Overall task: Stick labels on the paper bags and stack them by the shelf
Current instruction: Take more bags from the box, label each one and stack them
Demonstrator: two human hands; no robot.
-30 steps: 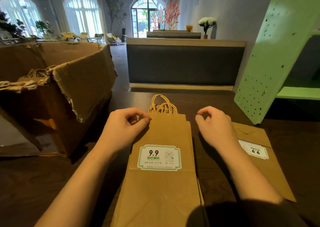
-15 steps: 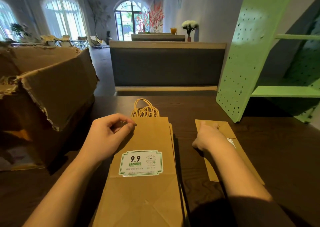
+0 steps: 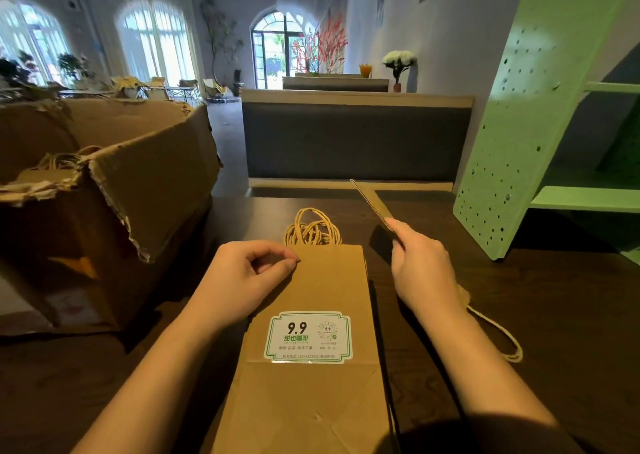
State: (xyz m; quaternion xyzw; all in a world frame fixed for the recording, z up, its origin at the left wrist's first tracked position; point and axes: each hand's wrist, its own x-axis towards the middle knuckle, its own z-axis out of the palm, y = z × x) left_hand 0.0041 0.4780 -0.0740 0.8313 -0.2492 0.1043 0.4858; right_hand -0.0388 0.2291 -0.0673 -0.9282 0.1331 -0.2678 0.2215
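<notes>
Paper bag (image 3: 304, 401) with a label (image 3: 308, 337) stuck on its face lies flat on the dark table (image 3: 554, 315) right in front of me. Its bottom fold is toward me, and several loops of twine handles (image 3: 313, 230) are bunched on the table just past its top edge. The label is white with a green border and reads 9.9 in bold. I cannot tell whether other bags lie under this one.

My left hand (image 3: 249, 273) rests at the bag's top left corner with the fingers curled, thumb and forefinger pinching that corner. My right hand (image 3: 420, 266) is lifted off the table just right of the bag, its fingers closed on a second bag (image 3: 372, 200). I see that one edge-on, slanting up and away from my hand toward the grey padded bench (image 3: 356, 141) behind the table. A loop of twine (image 3: 505, 342) trails out below my right wrist onto the table, but my arm hides where it joins.

On my left stands a torn cardboard box (image 3: 104, 193) with its flaps open and more twine handles showing near its rim. On my right, the perforated side panel of the green shelf (image 3: 519, 141) comes down onto the table beyond my right hand, apart from both bags.
</notes>
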